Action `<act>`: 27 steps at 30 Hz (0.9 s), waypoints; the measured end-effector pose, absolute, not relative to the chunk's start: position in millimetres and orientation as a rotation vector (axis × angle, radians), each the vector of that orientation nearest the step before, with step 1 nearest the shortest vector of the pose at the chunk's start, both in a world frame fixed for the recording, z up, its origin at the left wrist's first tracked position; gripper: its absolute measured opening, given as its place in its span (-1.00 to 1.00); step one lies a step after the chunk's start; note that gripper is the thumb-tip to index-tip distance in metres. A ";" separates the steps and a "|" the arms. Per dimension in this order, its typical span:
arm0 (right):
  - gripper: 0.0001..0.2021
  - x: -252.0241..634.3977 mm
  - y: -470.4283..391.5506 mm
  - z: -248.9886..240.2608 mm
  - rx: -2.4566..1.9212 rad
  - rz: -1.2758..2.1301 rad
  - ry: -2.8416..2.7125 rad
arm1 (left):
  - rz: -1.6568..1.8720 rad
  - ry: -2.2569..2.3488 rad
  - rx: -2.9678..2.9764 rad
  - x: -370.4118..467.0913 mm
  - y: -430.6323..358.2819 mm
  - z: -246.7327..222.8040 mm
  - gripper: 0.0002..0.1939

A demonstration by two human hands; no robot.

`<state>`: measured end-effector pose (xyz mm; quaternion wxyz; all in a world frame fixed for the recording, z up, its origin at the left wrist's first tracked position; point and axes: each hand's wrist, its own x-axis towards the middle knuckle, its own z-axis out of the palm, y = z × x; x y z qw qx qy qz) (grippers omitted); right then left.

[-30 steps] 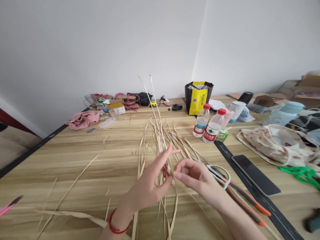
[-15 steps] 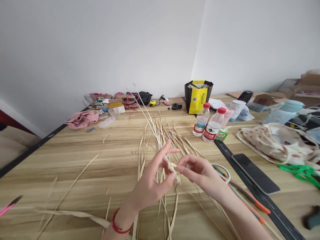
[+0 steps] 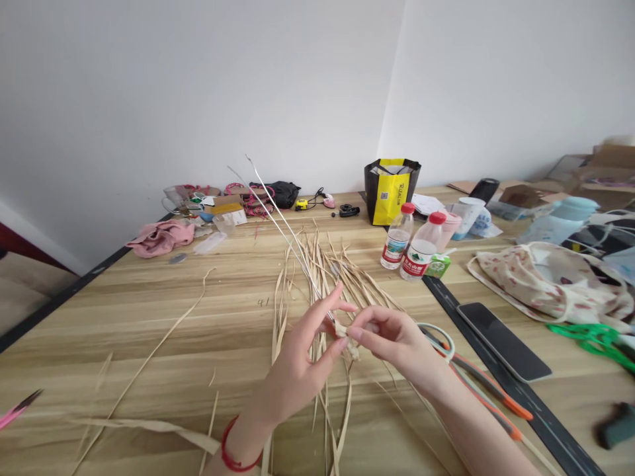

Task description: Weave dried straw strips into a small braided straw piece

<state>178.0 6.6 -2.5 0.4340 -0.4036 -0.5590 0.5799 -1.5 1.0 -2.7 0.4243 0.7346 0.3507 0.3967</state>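
Between my two hands is a small pale woven piece of straw-like strip (image 3: 353, 349), wrapped at the near end of two long thin metal wires (image 3: 282, 233). My left hand (image 3: 310, 354) pinches the piece between thumb and fingers, its index finger stretched up along the wires. From the other side my right hand (image 3: 389, 340) grips the strip at the piece with thumb and index finger pressed together. The wires slant up and away to the left. Beneath the hands lies a loose bundle of dry straw-coloured strips (image 3: 280, 307). The fingers partly hide the woven piece.
Orange-and-grey pliers (image 3: 491, 387) and a phone (image 3: 503, 340) lie to the right. Two water bottles (image 3: 419, 248) stand before a yellow-black bag (image 3: 391, 195). A pink cloth (image 3: 161, 238) is at the far left, and a single long strip (image 3: 149, 360) curves across the left side.
The far ends of the wires have swung left and slightly up. My right fingers have shifted a little closer over the woven piece. The view has moved slightly.
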 end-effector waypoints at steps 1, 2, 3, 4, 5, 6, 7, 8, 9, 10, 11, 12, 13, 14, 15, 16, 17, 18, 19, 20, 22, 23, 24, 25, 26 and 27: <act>-0.72 177.7 6.9 -5.3 -1.001 1.447 -1.389 | 0.987 0.890 1.878 -1.4 0.7 -1.9 -0.41; -0.72 177.3 6.9 -7.7 -0.999 1.453 -1.381 | 0.985 0.898 1.913 -1.1 0.4 -1.3 -0.41; -0.73 176.7 6.6 -9.6 -0.998 1.458 -1.367 | 0.983 0.901 1.945 -0.6 0.0 -0.8 -0.41; -0.73 176.0 6.2 -11.1 -0.994 1.461 -1.348 | 0.978 0.900 1.976 0.1 -0.4 -0.5 -0.40; -0.74 175.1 5.7 -12.0 -0.986 1.461 -1.328 | 0.972 0.898 2.006 1.1 -0.8 -0.5 -0.39; -0.75 174.1 5.3 -12.5 -0.976 1.461 -1.309 | 0.964 0.896 2.034 2.2 -1.2 -0.7 -0.38; -0.76 173.3 5.0 -12.6 -0.966 1.465 -1.295 | 0.955 0.895 2.056 3.4 -1.5 -1.2 -0.38; -0.77 172.8 5.0 -12.4 -0.956 1.473 -1.285 | 0.948 0.894 2.072 4.5 -1.7 -1.8 -0.37; -0.77 172.6 5.2 -12.0 -0.948 1.487 -1.286 | 0.948 0.896 2.078 5.2 -1.8 -2.5 -0.37; -0.77 173.1 5.6 -11.4 -0.944 1.501 -1.297 | 0.953 0.902 2.073 5.6 -1.6 -3.1 -0.38; -0.77 174.2 6.2 -10.6 -0.946 1.509 -1.318 | 0.963 0.910 2.059 5.4 -1.1 -3.6 -0.38; -0.77 176.0 6.9 -9.6 -0.955 1.507 -1.345 | 0.976 0.916 2.036 4.6 -0.3 -4.0 -0.39; -0.76 178.5 7.6 -8.5 -0.970 1.496 -1.377 | 0.997 0.921 2.007 3.3 0.6 -4.2 -0.39; -0.74 181.5 8.3 -7.3 -0.994 1.481 -1.410 | 1.020 0.928 1.974 1.6 1.7 -4.4 -0.39; -0.73 184.8 9.0 -6.2 -1.026 1.465 -1.440 | 1.043 0.935 1.943 -0.4 2.8 -4.4 -0.40; -0.73 188.2 9.6 -5.2 -1.063 1.452 -1.465 | 1.062 0.940 1.916 -2.4 3.9 -4.5 -0.39; -0.75 191.3 10.2 -4.6 -1.102 1.445 -1.488 | 1.076 0.945 1.896 -4.2 4.9 -4.5 -0.39; -0.76 193.8 10.7 -4.4 -1.137 1.438 -1.509 | 1.084 0.950 1.886 -5.7 5.5 -4.4 -0.39; -0.76 195.4 11.0 -4.5 -1.164 1.430 -1.527 | 1.088 0.955 1.884 -6.5 5.9 -4.3 -0.39; -0.76 195.9 11.1 -5.1 -1.179 1.418 -1.539 | 1.088 0.960 1.888 -6.8 6.0 -4.2 -0.38; -0.75 193.4 10.3 -7.2 -1.189 1.387 -1.547 | 1.068 0.960 1.913 -5.0 5.2 -3.9 -0.39; -0.75 190.7 9.4 -8.6 -1.187 1.368 -1.538 | 1.045 0.948 1.937 -3.2 4.5 -3.9 -0.39; -0.75 187.4 8.5 -10.2 -1.179 1.352 -1.524 | 1.014 0.930 1.967 -1.0 3.8 -3.9 -0.39; -0.75 184.0 7.6 -11.9 -1.165 1.334 -1.513 | 0.981 0.907 2.002 1.3 3.2 -4.1 -0.39; -0.76 181.0 7.0 -13.6 -1.138 1.313 -1.509 | 0.953 0.885 2.037 3.6 2.8 -4.5 -0.38; -0.78 178.8 6.8 -15.0 -1.104 1.284 -1.517 | 0.938 0.871 2.068 5.5 2.6 -5.2 -0.37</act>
